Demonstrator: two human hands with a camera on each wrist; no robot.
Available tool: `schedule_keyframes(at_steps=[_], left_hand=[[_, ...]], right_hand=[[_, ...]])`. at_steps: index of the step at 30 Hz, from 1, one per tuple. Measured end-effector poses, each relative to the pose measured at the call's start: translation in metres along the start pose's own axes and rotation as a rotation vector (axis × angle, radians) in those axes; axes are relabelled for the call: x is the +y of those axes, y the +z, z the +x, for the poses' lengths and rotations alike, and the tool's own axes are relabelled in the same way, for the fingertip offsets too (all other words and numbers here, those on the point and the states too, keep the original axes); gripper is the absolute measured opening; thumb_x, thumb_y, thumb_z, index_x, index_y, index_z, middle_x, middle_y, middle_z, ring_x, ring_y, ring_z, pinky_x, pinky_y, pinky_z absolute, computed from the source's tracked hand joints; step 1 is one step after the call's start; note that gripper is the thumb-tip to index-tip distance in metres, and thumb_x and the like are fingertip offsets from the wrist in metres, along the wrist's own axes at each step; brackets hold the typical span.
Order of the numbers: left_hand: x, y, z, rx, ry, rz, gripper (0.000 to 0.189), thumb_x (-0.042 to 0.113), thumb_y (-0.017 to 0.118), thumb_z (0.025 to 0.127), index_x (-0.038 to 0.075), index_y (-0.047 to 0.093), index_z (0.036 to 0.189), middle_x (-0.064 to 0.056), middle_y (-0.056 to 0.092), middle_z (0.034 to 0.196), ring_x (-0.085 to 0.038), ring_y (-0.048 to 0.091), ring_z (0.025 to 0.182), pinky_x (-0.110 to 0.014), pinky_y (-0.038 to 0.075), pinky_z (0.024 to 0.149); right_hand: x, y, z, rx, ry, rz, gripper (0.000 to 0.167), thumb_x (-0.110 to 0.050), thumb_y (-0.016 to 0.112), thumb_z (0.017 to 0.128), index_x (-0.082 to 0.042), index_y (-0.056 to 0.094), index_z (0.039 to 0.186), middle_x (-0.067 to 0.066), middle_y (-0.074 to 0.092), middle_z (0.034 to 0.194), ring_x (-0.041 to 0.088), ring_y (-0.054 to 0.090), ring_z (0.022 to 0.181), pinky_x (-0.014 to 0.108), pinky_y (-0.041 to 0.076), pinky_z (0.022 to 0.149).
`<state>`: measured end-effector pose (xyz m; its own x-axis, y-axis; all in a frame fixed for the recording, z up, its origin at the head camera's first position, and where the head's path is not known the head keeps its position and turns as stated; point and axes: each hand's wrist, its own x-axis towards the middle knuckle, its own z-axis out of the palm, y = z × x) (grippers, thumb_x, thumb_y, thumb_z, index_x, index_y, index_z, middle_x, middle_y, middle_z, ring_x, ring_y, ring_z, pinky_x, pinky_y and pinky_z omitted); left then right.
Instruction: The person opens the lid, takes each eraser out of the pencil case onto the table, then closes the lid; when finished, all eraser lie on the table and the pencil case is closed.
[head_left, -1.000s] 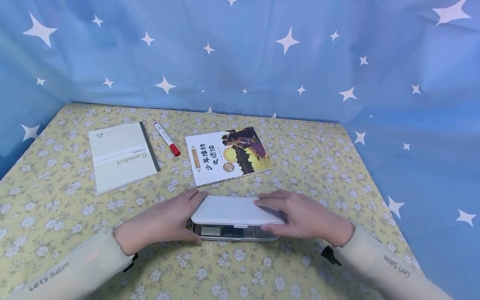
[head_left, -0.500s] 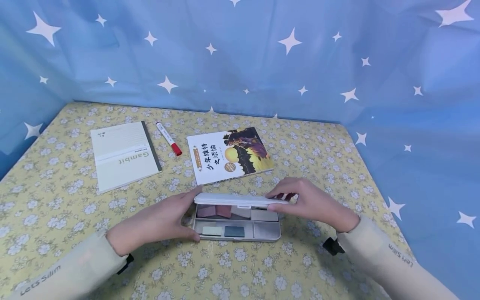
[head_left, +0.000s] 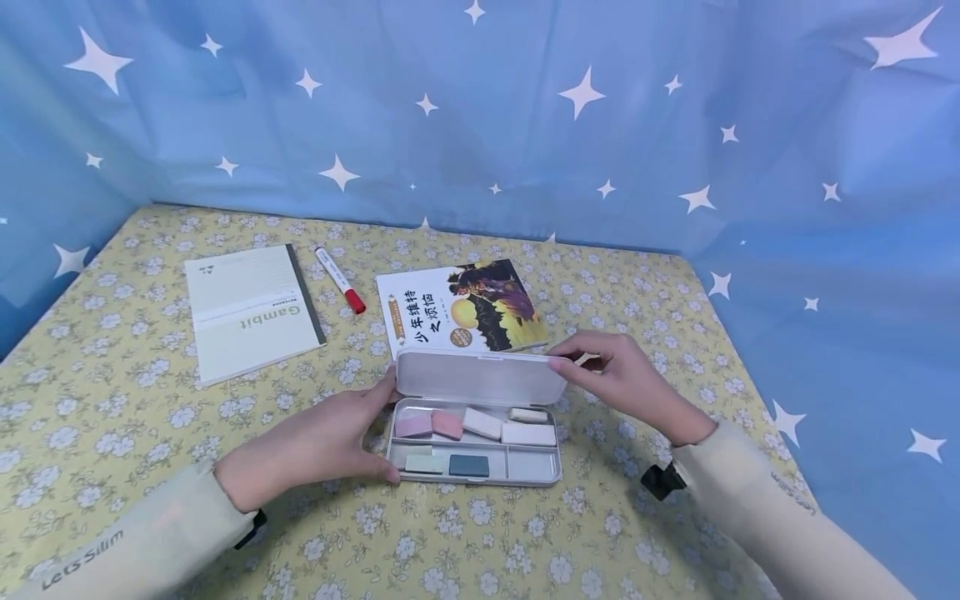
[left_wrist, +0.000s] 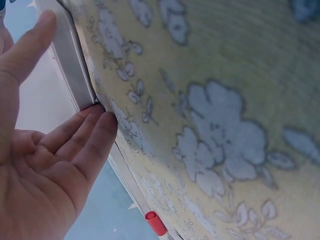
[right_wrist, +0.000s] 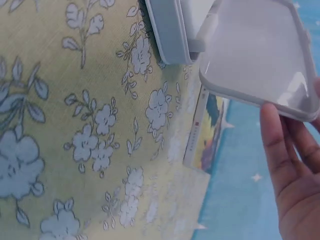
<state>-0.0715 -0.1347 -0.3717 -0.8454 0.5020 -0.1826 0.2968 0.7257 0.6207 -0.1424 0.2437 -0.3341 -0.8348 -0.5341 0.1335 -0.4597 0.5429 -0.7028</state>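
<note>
A white pencil case (head_left: 532, 467) lies in front of me in the head view, its lid (head_left: 480, 377) tilted up at the back. Several block-shaped erasers fill its compartments, among them a pink eraser (head_left: 447, 424), a purple eraser (head_left: 413, 426) and a dark teal eraser (head_left: 468, 465). My left hand (head_left: 322, 437) grips the case's left end, thumb at the front corner and fingers at the back; the left wrist view shows the fingertips against the case wall (left_wrist: 75, 55). With thumb and fingers, my right hand (head_left: 626, 385) pinches the right corner of the raised lid, also seen in the right wrist view.
Behind the case lies a book (head_left: 461, 308) with an illustrated cover, close to the lid. Farther left are a red-capped marker (head_left: 337, 277) and a cream notebook (head_left: 251, 312). A blue star-patterned curtain (head_left: 480, 125) borders the flowered tabletop.
The lid has swung up and back from nearly closed, uncovering the erasers. My right hand has risen and moved away from me with it, while the left stays at the case's left end.
</note>
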Motion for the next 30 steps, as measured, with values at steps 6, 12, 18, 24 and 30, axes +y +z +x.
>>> schedule_keyframes(at_steps=[6,12,18,24,30], left_hand=[[0.001,0.002,-0.001,0.002,-0.015,0.010,0.133,0.046,0.093,0.074,-0.003,0.011,0.166,-0.014,0.052,0.160,-0.037,0.054,0.144,-0.054,0.044,0.122],[0.000,0.002,-0.001,0.001,-0.006,0.022,0.131,0.046,0.092,0.075,-0.003,0.011,0.166,-0.013,0.053,0.159,-0.035,0.055,0.144,-0.052,0.045,0.122],[0.000,0.003,-0.001,-0.003,-0.016,0.023,0.132,0.045,0.092,0.074,-0.001,0.010,0.167,-0.012,0.053,0.160,-0.033,0.055,0.144,-0.050,0.045,0.122],[0.001,0.002,-0.001,-0.021,-0.023,0.030,0.130,0.046,0.091,0.076,0.003,0.011,0.168,-0.013,0.048,0.163,-0.033,0.052,0.146,-0.050,0.045,0.122],[0.000,-0.001,-0.001,-0.030,-0.005,0.043,0.124,0.050,0.089,0.079,0.002,0.016,0.167,-0.019,0.042,0.166,-0.037,0.049,0.148,-0.052,0.045,0.121]], right_hand=[[0.005,0.006,0.004,0.114,0.036,0.024,0.014,-0.015,0.069,0.102,-0.015,0.079,0.112,0.006,0.078,0.109,0.012,0.073,0.086,0.025,0.066,0.074],[0.013,0.009,0.011,0.146,0.081,0.040,0.015,-0.018,0.067,0.104,-0.013,0.078,0.113,0.009,0.078,0.110,0.013,0.075,0.083,0.039,0.068,0.078],[0.020,0.010,0.018,0.125,0.147,0.030,0.020,-0.018,0.065,0.105,-0.014,0.079,0.118,0.010,0.078,0.117,0.020,0.075,0.089,0.035,0.067,0.079],[0.024,0.012,0.021,0.075,0.191,0.002,0.023,-0.016,0.064,0.105,-0.012,0.077,0.124,0.012,0.076,0.124,0.021,0.076,0.092,0.038,0.067,0.079],[0.029,0.014,0.021,0.042,0.207,0.030,0.027,-0.016,0.063,0.106,-0.012,0.074,0.130,0.012,0.074,0.130,0.012,0.076,0.093,0.040,0.067,0.080]])
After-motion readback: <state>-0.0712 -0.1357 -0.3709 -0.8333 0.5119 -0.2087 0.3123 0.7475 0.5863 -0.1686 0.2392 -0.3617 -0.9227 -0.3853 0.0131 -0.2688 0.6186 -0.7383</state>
